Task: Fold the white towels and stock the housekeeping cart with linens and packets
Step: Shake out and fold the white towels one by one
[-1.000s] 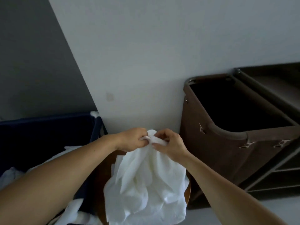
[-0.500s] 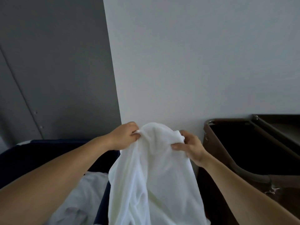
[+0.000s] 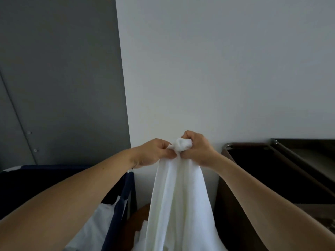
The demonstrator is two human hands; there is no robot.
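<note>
A white towel hangs in long folds in front of me, lifted up before the pale wall. My left hand and my right hand are pressed close together at its top, both pinching a bunched edge of the cloth. The towel's lower end runs out of the frame at the bottom. To the right stands the brown housekeeping cart, its dark fabric bag open at the top and its shelves at the far right.
A dark blue laundry bin at lower left holds more white linen. A brown wooden surface shows between bin and cart. A grey panel fills the upper left, with the wall close behind my hands.
My hands have come together at the towel's top edge after holding it apart half a second ago. The towel hangs longer and narrower, raised higher than a second ago.
</note>
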